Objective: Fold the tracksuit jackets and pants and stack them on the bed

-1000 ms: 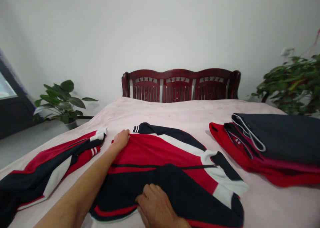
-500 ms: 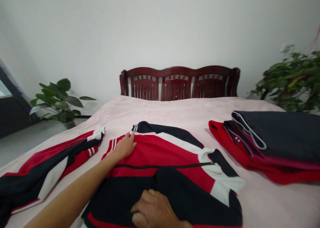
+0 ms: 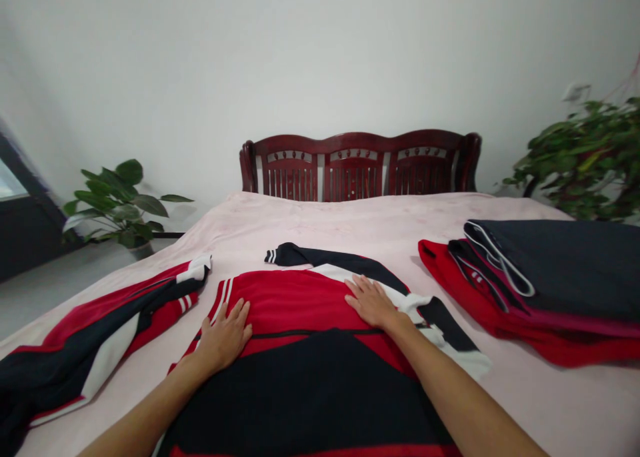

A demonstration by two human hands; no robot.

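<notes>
A red, navy and white zip jacket (image 3: 295,300) lies spread on the bed in front of me, its striped hem to the left and its white collar to the right. My left hand (image 3: 225,333) rests flat near the hem, fingers apart. On the red panel toward the collar, my right hand (image 3: 371,301) lies flat with its fingers stretched out. A navy sleeve (image 3: 340,259) with a white-striped cuff extends along the far side. My right forearm hides part of the jacket's near side and collar area.
Left of the jacket lies another red, navy and white garment (image 3: 115,330). Folded clothes in navy and red (image 3: 565,263) are stacked at the right. A pink sheet (image 3: 350,227) covers the bed, before a dark wooden headboard (image 3: 357,170). Potted plants (image 3: 120,200) stand at both sides.
My right hand has moved from the near navy part up to the red panel, its fingers now spread. My left hand has come back nearer me along the hem.
</notes>
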